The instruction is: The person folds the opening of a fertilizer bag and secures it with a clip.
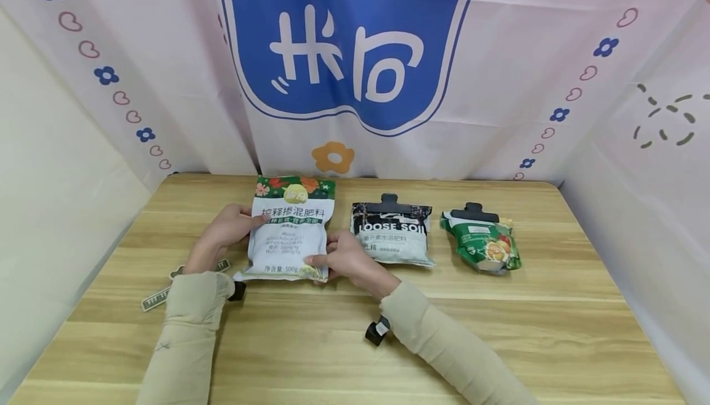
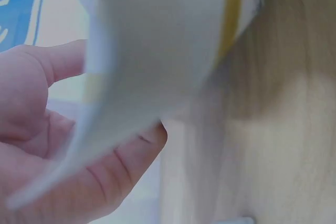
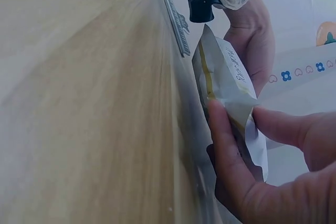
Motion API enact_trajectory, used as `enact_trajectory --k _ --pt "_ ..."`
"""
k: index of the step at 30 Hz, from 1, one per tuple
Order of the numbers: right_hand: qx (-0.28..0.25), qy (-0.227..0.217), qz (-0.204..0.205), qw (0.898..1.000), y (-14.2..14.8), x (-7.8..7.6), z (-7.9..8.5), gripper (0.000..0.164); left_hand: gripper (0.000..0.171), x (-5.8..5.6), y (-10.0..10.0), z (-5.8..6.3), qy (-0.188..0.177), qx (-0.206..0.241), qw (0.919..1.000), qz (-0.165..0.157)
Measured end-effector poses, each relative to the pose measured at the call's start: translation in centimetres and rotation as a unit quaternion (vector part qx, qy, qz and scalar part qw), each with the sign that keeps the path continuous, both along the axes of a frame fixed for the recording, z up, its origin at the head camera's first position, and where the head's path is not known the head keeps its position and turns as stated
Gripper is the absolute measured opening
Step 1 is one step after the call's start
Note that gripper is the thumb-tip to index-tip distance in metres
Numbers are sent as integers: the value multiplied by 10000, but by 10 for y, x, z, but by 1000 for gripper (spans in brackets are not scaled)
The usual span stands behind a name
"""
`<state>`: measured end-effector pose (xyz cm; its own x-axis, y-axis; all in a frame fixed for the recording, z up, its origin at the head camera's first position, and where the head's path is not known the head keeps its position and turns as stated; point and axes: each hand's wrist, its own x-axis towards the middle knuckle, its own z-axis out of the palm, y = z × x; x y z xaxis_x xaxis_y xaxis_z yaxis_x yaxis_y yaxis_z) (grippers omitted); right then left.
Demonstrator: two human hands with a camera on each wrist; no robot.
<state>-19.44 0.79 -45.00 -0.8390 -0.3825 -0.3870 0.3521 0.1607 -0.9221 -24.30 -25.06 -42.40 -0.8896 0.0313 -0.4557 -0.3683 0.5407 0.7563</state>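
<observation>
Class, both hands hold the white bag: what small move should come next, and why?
I'd probably lower the white bag onto the table: the left hand and right hand hold it up, while the black-and-white bag and green bag lie there.

Long beige sleeves clothe both arms: the left sleeve (image 1: 185,346) has soft creases and a small dark, cross-like mark (image 1: 163,346), and ends in a wide, bunched left cuff (image 1: 208,285), while the right sleeve (image 1: 460,352) is wrinkled along its length and finishes in a similarly loose right cuff (image 1: 405,306). A small, boxy black left wrist camera (image 1: 238,291) juts out beside its cuff, and a black right wrist camera (image 1: 375,334) carries a pale patch (image 1: 383,329) on one face. The left hand (image 1: 227,226) and right hand (image 1: 355,257) are bare.
</observation>
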Motion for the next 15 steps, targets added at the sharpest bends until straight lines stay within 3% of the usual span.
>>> enact_trajectory --k 5,15 --pt "276 232 127 9993 9 6 6 30 55 8 6 9 320 -30 9995 -67" --pt "443 422 121 9981 34 16 27 51 62 23 25 36 860 -219 9957 -279"
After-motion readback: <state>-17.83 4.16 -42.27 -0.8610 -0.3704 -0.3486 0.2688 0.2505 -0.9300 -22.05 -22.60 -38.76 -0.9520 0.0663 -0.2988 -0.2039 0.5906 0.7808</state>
